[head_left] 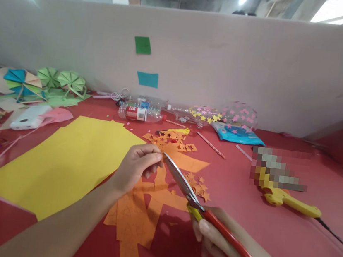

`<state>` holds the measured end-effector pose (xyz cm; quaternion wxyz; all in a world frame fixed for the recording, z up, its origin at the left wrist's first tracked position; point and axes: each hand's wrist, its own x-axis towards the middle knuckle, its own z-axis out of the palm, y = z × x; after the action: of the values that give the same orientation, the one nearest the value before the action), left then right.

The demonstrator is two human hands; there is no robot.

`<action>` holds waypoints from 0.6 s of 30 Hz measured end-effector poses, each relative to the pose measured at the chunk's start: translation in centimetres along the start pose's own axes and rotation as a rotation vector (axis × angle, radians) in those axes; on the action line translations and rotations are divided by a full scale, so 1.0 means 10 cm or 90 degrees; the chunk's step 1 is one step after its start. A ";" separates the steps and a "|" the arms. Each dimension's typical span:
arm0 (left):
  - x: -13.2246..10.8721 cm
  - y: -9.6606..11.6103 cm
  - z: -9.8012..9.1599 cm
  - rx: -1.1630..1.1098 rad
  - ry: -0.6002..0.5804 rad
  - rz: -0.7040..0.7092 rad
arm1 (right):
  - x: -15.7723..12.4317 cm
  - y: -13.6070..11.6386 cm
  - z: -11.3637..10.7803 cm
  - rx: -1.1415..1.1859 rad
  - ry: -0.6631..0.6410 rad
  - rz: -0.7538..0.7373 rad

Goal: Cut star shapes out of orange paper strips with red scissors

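My right hand [211, 237] grips a pair of scissors [183, 183] with red and yellow handles, its blades slanting up to the left. The blade tips meet the fingertips of my left hand [138, 164], which is closed in a pinch. A tiny bit of orange paper seems to show at those fingertips, mostly hidden by them. Below the hands lie orange paper strips [137, 216], overlapping on the red table. A small pile of orange paper stars [198, 185] sits just behind the blades. Farther back are orange scraps with star-shaped holes [170, 138].
Large yellow paper [70, 162] covers the table's left. Plastic bottles [137, 112] lie along the back wall, beside star-covered clear plastic [238, 116] and a blue packet [238, 134]. At right rests a yellow glue gun [293, 202] with a cord. Folded paper fans [71, 80] stand back left.
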<state>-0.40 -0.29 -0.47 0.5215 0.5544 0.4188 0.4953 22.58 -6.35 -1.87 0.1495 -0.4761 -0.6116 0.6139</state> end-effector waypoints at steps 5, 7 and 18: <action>-0.03 -0.02 0.04 0.015 0.008 0.032 | -0.01 -0.01 0.01 -0.003 0.005 0.010; -0.04 -0.04 0.06 0.017 0.010 0.037 | -0.01 -0.02 0.02 -0.001 0.005 0.012; -0.08 0.06 0.16 0.152 0.052 0.122 | -0.05 -0.05 0.06 -0.002 0.019 -0.035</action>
<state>0.99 -1.43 0.11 0.3849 0.6290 0.4408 0.5118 22.15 -7.02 -1.38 0.1749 -0.4688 -0.6227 0.6016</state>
